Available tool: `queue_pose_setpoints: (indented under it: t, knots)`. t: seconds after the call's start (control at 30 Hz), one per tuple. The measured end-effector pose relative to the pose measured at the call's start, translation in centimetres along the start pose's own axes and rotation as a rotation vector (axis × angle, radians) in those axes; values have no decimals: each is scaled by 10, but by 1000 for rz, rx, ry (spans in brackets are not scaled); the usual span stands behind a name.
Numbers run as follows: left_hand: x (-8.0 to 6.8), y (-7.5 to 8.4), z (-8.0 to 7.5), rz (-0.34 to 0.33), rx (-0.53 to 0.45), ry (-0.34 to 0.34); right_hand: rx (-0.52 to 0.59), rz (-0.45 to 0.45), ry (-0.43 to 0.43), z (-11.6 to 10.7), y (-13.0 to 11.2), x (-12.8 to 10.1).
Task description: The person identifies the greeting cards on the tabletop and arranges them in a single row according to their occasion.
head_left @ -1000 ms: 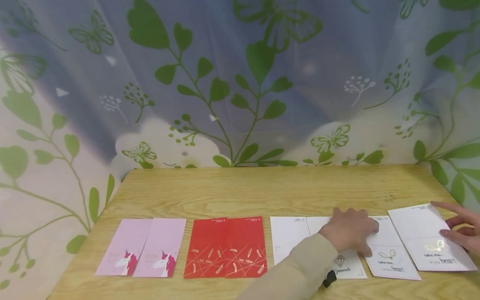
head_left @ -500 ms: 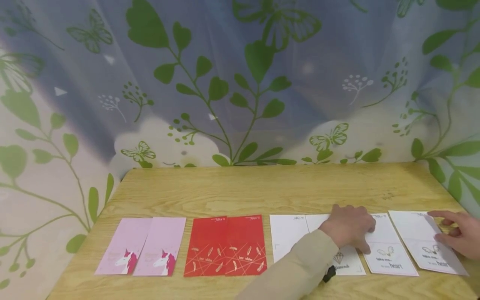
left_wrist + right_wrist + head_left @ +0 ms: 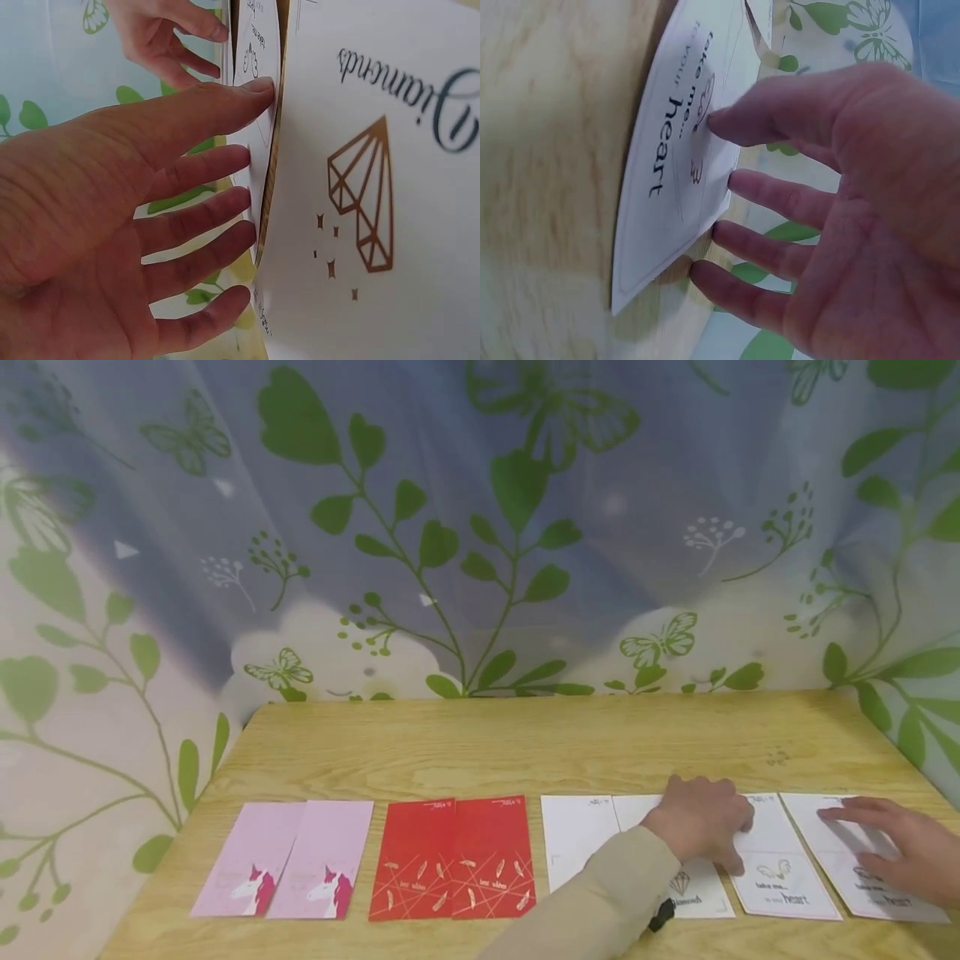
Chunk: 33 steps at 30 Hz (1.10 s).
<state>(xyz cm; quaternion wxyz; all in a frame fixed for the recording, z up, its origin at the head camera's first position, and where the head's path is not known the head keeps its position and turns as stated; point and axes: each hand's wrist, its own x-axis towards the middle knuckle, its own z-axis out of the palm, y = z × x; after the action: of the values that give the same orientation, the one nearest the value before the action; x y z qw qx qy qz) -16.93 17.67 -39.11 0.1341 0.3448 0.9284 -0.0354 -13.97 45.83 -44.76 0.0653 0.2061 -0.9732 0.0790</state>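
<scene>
My left hand (image 3: 699,822) reaches across with its fingers spread, fingertips on the white "take me... heart" card (image 3: 783,881) second from the right. In the left wrist view its thumb also lies on that card, beside the white card with a gold diamond print (image 3: 435,225). Over the rightmost white card (image 3: 806,827), a matching "take me... heart" one, my right hand (image 3: 911,852) is spread. In the right wrist view its thumb touches the print and the fingertips lie at the card's edge. This card lies flat alongside its match.
Two pink unicorn cards (image 3: 322,852) lie at the left of the wooden table (image 3: 480,743), slightly overlapping. Two red "best wishes" cards (image 3: 491,852) are in the middle. Another white card (image 3: 577,827) is partly hidden by my left sleeve (image 3: 592,902). A leaf-patterned curtain (image 3: 450,527) hangs behind.
The rightmost card has come down flat, turned nearly in line with its neighbour. My right hand has moved left from its edge over its face. The left hand has stayed in place.
</scene>
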Motion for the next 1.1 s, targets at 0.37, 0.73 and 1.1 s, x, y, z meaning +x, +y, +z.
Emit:
queue_pose_setpoints:
  t: [0.37, 0.73, 1.1]
  knots:
    - [-2, -1, -1, -14, 16, 0, 115, 139, -266, -4, -5, -5]
    - [-4, -3, 0, 14, 11, 19, 124, 146, -304, -5, -8, -7]
    - [-2, -2, 2, 24, 20, 17, 142, 149, -345, -9, -8, -5]
